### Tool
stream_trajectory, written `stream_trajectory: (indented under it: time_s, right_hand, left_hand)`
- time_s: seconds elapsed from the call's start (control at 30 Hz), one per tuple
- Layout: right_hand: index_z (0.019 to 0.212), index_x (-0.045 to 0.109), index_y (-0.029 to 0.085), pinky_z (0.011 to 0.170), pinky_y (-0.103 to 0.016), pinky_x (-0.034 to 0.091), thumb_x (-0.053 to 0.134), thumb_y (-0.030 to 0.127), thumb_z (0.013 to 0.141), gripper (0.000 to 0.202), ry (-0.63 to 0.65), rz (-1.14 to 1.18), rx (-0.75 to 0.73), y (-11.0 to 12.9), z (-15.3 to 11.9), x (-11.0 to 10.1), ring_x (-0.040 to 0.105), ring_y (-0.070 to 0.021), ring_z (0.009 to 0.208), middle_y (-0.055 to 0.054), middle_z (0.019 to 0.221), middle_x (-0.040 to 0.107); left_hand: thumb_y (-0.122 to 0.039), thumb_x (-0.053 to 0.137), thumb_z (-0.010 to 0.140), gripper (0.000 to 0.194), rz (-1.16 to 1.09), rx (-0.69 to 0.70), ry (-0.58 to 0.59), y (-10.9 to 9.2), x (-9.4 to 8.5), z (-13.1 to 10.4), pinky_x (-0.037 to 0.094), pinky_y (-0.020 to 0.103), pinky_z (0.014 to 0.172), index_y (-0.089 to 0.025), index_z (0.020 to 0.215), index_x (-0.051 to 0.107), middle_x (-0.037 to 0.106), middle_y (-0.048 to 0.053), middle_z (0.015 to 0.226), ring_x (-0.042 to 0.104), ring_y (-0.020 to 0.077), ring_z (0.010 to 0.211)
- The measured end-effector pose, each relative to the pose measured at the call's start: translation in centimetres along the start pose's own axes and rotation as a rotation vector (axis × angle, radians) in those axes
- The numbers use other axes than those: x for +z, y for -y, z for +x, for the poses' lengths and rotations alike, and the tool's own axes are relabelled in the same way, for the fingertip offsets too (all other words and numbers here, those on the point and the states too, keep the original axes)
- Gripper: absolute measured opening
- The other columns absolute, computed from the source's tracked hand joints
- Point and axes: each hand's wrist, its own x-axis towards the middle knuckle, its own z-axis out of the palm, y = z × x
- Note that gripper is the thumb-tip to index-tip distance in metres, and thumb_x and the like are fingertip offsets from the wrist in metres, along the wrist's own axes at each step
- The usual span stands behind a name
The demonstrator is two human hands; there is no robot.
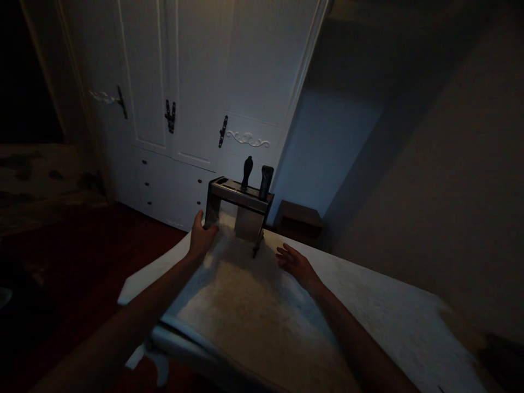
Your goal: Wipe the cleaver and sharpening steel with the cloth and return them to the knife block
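A dark-framed knife stand stands on the far part of the table, with two black handles rising from its top. One handle is slim and curved; beside it the other handle is thicker. Below the top, a flat greyish blade-like panel hangs inside the frame. My left hand is at the stand's left side, its thumb and fingers around the lower part of that side. To the right of the stand my right hand hovers with its fingers apart, touching nothing visible.
A pale, marbled tabletop spreads beneath both arms. Behind it rises a white wardrobe with dark handles and small drawers. A brown low cabinet stands beyond the table's far edge. Dark red carpet covers the floor at left. The light is dim.
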Motion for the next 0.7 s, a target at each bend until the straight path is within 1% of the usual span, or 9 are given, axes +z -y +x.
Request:
stream_trajectory:
  time_s: [0.07,0.13,0.23,0.33,0.43,0.5,0.6,0.63,0.7]
  right_hand:
    - [0.122,0.062,0.025,0.102,-0.056,0.044,0.090,0.050,0.053,0.078,0.010,-0.016,0.011,0.2,-1.8,-1.9,0.061,-0.0334,0.116,-0.016,0.131,0.061]
    - [0.114,0.066,0.024,0.101,-0.055,0.045,0.089,0.051,0.055,0.069,0.005,-0.041,0.016,0.6,-3.6,-3.8,0.064,-0.0319,0.110,-0.015,0.122,0.067]
    - [0.104,0.071,0.022,0.099,-0.053,0.047,0.087,0.055,0.057,0.059,-0.030,-0.105,0.005,1.4,-6.0,-6.6,0.066,-0.0312,0.105,-0.013,0.113,0.071]
    - [0.098,0.073,0.021,0.095,-0.053,0.049,0.085,0.059,0.056,0.058,-0.077,-0.187,0.005,2.3,-8.5,-9.4,0.067,-0.0320,0.101,-0.013,0.108,0.072]
    - [0.099,0.074,0.022,0.091,-0.051,0.051,0.083,0.061,0.059,0.057,-0.109,-0.226,0.019,3.3,-11.4,-12.2,0.068,-0.0323,0.099,-0.013,0.107,0.073]
    - [0.099,0.074,0.022,0.091,-0.050,0.051,0.080,0.062,0.064,0.053,-0.135,-0.257,0.010,3.9,-13.4,-13.9,0.068,-0.0317,0.100,-0.013,0.106,0.073]
    - [0.096,0.076,0.021,0.088,-0.047,0.053,0.074,0.063,0.071,0.049,-0.193,-0.317,-0.029,4.9,-16.3,-16.5,0.068,-0.0306,0.096,-0.013,0.103,0.074]
    - [0.095,0.076,0.021,0.086,-0.046,0.053,0.072,0.064,0.072,0.049,-0.222,-0.340,-0.047,5.2,-17.2,-17.4,0.068,-0.0302,0.095,-0.013,0.101,0.074]
    - [0.093,0.077,0.021,0.085,-0.045,0.053,0.069,0.064,0.074,0.048,-0.300,-0.405,-0.094,5.8,-18.9,-19.3,0.068,-0.0293,0.092,-0.012,0.098,0.075]
  left_hand:
    - [-0.017,0.061,0.067,0.062,0.032,0.002,-0.099,-1.0,0.8,-1.6,0.033,0.043,0.113,-0.015,0.128,0.049,0.049,0.015,0.139,0.044,0.0293,0.132]
    - [-0.014,0.058,0.069,0.059,0.029,0.063,-0.130,-2.1,1.9,-3.5,0.036,0.041,0.111,-0.015,0.127,0.048,0.049,0.014,0.136,0.047,0.0266,0.129]
    - [-0.012,0.056,0.068,0.054,0.012,0.198,-0.065,-3.6,4.1,-6.7,0.042,0.037,0.104,-0.017,0.122,0.049,0.052,0.011,0.130,0.051,0.0233,0.122]
    - [-0.012,0.054,0.067,0.047,0.016,0.225,0.062,-4.4,6.5,-9.7,0.049,0.035,0.091,-0.017,0.114,0.053,0.057,0.011,0.121,0.056,0.0224,0.113]
    - [-0.015,0.053,0.067,0.033,0.065,0.188,0.263,-4.7,8.7,-12.3,0.050,0.032,0.080,-0.016,0.099,0.059,0.064,0.008,0.104,0.061,0.0205,0.097]
    - [-0.022,0.054,0.071,0.022,0.097,0.142,0.489,-4.7,10.0,-14.0,0.049,0.031,0.073,-0.015,0.091,0.062,0.066,0.006,0.088,0.063,0.0192,0.082]
    - [-0.036,0.054,0.077,0.027,0.148,0.058,0.889,-4.9,12.1,-16.6,0.046,0.028,0.060,-0.013,0.088,0.064,0.062,0.002,0.062,0.061,0.0171,0.061]
    - [-0.038,0.053,0.077,0.031,0.172,0.045,0.989,-5.0,12.8,-17.5,0.044,0.027,0.057,-0.013,0.089,0.065,0.061,0.001,0.058,0.060,0.0166,0.057]
    - [-0.041,0.053,0.078,0.034,0.215,0.058,1.109,-5.2,14.1,-19.2,0.042,0.025,0.055,-0.013,0.091,0.066,0.062,0.001,0.058,0.060,0.0162,0.056]
